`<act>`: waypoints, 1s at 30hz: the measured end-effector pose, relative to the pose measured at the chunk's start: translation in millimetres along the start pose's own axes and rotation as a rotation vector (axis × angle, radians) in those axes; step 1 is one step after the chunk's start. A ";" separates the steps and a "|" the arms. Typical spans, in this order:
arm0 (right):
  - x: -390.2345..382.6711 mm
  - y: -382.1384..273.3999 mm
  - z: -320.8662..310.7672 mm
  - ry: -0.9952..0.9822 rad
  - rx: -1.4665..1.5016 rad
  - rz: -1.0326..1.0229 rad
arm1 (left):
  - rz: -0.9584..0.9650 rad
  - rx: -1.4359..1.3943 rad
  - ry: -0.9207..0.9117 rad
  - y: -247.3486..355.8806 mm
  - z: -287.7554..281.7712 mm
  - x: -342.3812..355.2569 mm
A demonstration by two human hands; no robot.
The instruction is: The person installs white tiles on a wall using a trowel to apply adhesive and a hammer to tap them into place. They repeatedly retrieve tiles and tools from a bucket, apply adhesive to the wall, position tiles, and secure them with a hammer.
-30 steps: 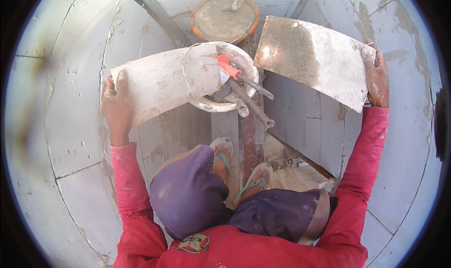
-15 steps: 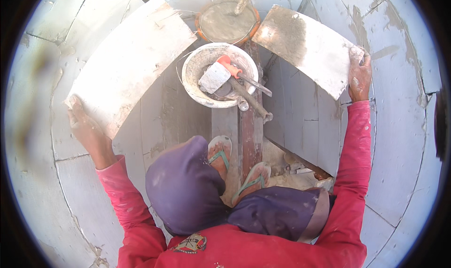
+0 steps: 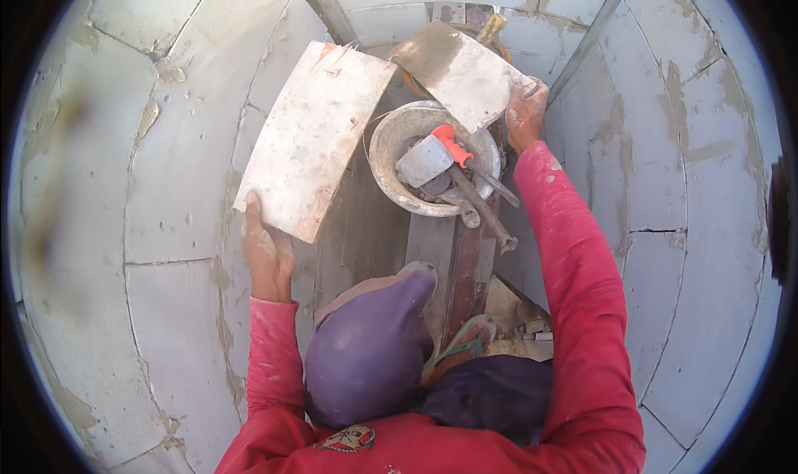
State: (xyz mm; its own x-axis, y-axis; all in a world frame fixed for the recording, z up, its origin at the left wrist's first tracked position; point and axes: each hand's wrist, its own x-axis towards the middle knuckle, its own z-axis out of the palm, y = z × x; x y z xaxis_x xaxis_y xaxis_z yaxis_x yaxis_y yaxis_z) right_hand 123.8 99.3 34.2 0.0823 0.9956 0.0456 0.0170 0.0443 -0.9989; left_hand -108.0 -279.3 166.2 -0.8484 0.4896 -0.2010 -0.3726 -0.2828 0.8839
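On my head feed: both hands loaded, one board each. Left hand (image 3: 270,262) pinches the near-left corner of a long off-white rectangular board (image 3: 312,137), thumb on the top face, other fingers mostly hidden under it. That board slants from near left to far right, far end ragged. Right hand (image 3: 525,115) clamps the right end of a shorter rectangular board (image 3: 480,83), off-white on the right, damp grey-brown on the far left part. I read both grips as closed on the boards, not spread.

Far ends of the boards sit close together; I can't tell if they touch. The shorter board overlaps a far orange-rimmed round bucket (image 3: 411,85) in view, with a rough wooden handle (image 3: 491,28) showing beyond it. Its near corner is over the far rim of a whitish mortar-smeared round bucket (image 3: 380,165); contact I can't confirm.

In the whitish bucket I see a tool with an orange-red grip (image 3: 451,144), a pale flat blade (image 3: 426,162) and a grey rod-like handle (image 3: 484,210) poking out near right.
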 end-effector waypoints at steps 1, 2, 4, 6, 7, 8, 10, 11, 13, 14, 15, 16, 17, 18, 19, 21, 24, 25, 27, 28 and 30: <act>8.9 19.5 -4.1 -0.027 0.022 -0.002 | -0.001 -0.007 0.007 -6.2 -1.2 3.7; 19.3 37.6 -12.0 -0.051 0.042 -0.006 | -0.005 -0.017 0.011 -13.0 -0.8 7.5; 24.3 49.0 -18.5 -0.069 -0.176 -0.077 | 0.101 0.073 0.061 -18.4 3.1 14.5; 16.7 47.5 -32.9 -0.051 -0.495 -0.134 | 0.214 0.166 0.094 -27.3 5.4 23.6; 5.5 32.3 -36.0 -0.135 -0.523 -0.196 | 0.275 0.213 0.106 -31.8 4.1 29.0; -7.4 8.4 -40.3 -0.217 -0.554 -0.261 | 0.333 0.255 0.114 -38.1 2.4 33.9; -27.2 -15.5 -51.7 -0.404 -0.661 -0.343 | 0.374 0.288 0.068 -54.1 4.3 47.9; -38.4 -19.2 -56.1 -0.525 -0.734 -0.343 | 0.396 0.307 0.046 -61.4 4.9 53.4; -67.0 -23.7 -59.1 -0.691 -0.866 -0.386 | 0.404 0.308 0.032 -69.7 8.4 61.2; -83.3 -24.2 -60.7 -0.734 -0.935 -0.431 | 0.404 0.306 0.026 -75.2 10.3 64.1; -91.5 -24.4 -56.6 -0.775 -1.000 -0.482 | 0.418 0.314 0.017 -78.9 15.3 66.3; -94.7 -21.8 -47.2 -0.838 -0.962 -0.531 | 0.432 0.323 0.006 -82.1 20.9 67.8; -98.4 -16.5 -35.1 -0.902 -0.919 -0.579 | 0.449 0.335 -0.002 -83.9 24.1 68.7; -104.2 -9.5 -18.4 -0.971 -0.863 -0.629 | 0.453 0.366 0.013 -81.7 21.9 69.9; -108.9 5.6 1.8 -0.929 -0.854 -0.775 | 0.460 0.397 0.029 -79.0 18.8 71.7; -108.9 40.6 30.3 -0.828 -0.875 -1.057 | 0.439 0.402 0.039 -89.8 20.2 71.6; -112.0 46.7 61.1 -0.695 -1.160 -1.249 | 0.399 0.399 0.036 -96.7 19.1 63.9; -111.4 52.7 68.0 -0.719 -1.170 -1.263 | 0.378 0.405 0.030 -97.4 16.6 63.2; -114.6 55.2 81.9 -0.777 -1.180 -1.290 | 0.342 0.402 0.032 -97.0 8.9 65.5; -114.8 51.6 86.9 -0.827 -1.230 -1.264 | 0.327 0.392 0.040 -96.3 3.3 66.8; -109.7 37.6 90.0 -0.924 -1.345 -1.209 | 0.310 0.377 0.045 -95.9 -2.6 69.3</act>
State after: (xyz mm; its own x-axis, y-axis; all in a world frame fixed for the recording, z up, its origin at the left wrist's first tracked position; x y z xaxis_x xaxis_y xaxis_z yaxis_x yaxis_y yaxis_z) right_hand 25.8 -0.8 -9.5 -0.9595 0.2655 0.0941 0.2791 0.9410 0.1913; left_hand -132.1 -220.4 66.4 -0.9164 0.3911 0.0856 0.0555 -0.0876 0.9946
